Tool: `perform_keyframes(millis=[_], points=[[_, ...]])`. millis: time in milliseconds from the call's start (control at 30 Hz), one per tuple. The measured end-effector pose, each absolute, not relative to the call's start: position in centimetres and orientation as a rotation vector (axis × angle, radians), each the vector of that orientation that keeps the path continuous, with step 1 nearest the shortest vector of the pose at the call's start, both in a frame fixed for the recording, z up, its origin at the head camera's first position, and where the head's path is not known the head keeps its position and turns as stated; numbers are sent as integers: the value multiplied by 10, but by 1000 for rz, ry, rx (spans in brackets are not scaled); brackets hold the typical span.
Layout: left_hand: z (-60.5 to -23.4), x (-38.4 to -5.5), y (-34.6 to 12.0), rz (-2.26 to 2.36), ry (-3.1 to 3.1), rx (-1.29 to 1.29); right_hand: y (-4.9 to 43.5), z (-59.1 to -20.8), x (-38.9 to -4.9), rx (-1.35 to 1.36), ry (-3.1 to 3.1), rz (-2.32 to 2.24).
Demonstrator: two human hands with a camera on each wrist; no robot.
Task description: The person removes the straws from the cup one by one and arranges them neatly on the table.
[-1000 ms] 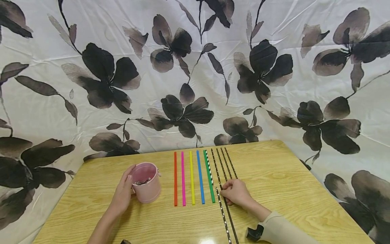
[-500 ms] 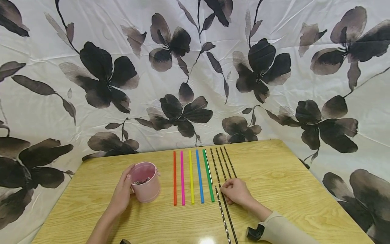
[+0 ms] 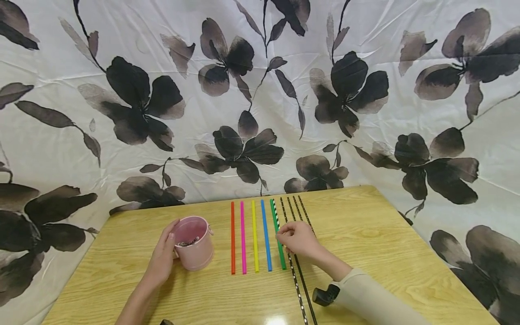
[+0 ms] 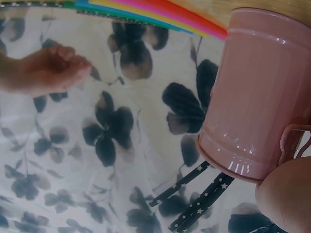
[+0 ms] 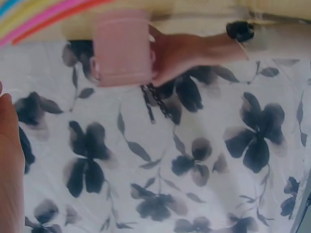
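Observation:
My left hand (image 3: 162, 253) holds the pink bucket (image 3: 198, 255) from its left side. Black straws (image 4: 201, 194) with white stars and dots poke out past its rim in the left wrist view; the head view shows their round ends. My right hand (image 3: 298, 237) hovers over the row of straws, by the green straw (image 3: 281, 253), with loosely bent fingers. Nothing shows between them in the left wrist view. Under and beside it lie several black patterned straws (image 3: 309, 216) and a black-and-white one (image 3: 297, 289), partly hidden by the hand.
Red (image 3: 233, 239), pink (image 3: 243, 239), yellow (image 3: 255, 239) and blue straws (image 3: 266, 239) lie in line between bucket and right hand. The wooden table (image 3: 386, 253) ends at a floral cloth (image 3: 227, 108) behind.
My right hand has moved left and slightly away from me, off the black straws and toward the green one. The left hand and the bucket stay put.

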State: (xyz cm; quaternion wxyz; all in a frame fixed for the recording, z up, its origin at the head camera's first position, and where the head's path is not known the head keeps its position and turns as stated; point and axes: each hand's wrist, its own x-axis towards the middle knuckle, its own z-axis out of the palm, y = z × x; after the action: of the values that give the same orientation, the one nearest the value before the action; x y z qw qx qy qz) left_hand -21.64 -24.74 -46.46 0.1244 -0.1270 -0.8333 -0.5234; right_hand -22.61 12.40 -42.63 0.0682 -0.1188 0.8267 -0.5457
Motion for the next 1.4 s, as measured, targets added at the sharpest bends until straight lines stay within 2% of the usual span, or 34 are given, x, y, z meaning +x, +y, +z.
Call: perform_keyframes(millis=[600, 833, 1400], points=[[-464, -212, -247, -1583, -2414, -318, 14, -402, -228, -819, 2495, -1661], [-462, -216, -246, -1537, -2405, -346, -18, -405, -234, -955, 2529, -1674], [-465, -215, -247, -1625, -2402, -361, -48, -415, -227, -985, 2500, -1711]])
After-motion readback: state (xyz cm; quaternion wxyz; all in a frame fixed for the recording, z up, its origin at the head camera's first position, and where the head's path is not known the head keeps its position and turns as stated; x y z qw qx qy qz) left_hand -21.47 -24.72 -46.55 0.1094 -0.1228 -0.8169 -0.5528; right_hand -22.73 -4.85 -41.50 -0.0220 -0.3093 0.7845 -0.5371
